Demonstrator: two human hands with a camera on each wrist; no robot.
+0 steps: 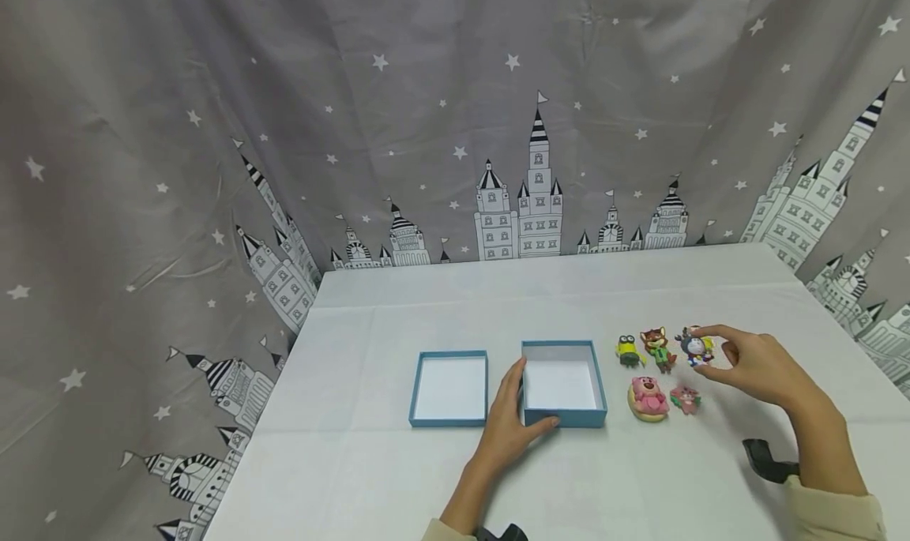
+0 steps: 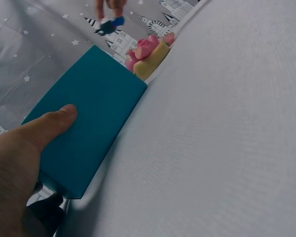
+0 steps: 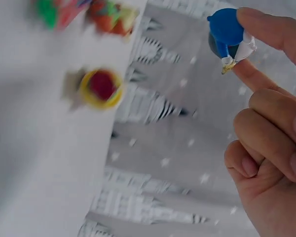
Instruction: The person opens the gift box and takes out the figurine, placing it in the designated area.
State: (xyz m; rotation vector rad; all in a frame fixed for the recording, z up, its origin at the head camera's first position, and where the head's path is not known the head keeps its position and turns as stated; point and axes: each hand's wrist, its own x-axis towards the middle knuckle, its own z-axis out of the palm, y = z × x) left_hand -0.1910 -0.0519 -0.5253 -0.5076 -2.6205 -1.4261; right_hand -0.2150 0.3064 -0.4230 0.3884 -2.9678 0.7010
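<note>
My right hand [image 1: 764, 367] pinches a small blue-and-white figurine [image 3: 227, 29] between thumb and index finger. In the right wrist view the other fingers are curled toward the palm. The figurine is up off the table in the left wrist view. My left hand [image 1: 506, 426] grips an open blue box [image 1: 579, 418] with a white inside at its front left corner. Its thumb [image 2: 64, 116] presses the front wall, and the fingers lie along the left wall. On the table beside the right hand are a yellow minion figure [image 1: 629, 353] and a fox figure [image 1: 657, 347].
Left of the box lies a square blue-rimmed lid [image 1: 449, 422], white inside. A pink bear figure [image 1: 648, 397] on a yellow base and a small pink figure [image 1: 686, 399] sit right of the box. A grey castle-print curtain [image 1: 441, 130] hangs behind the white table [image 1: 341, 462].
</note>
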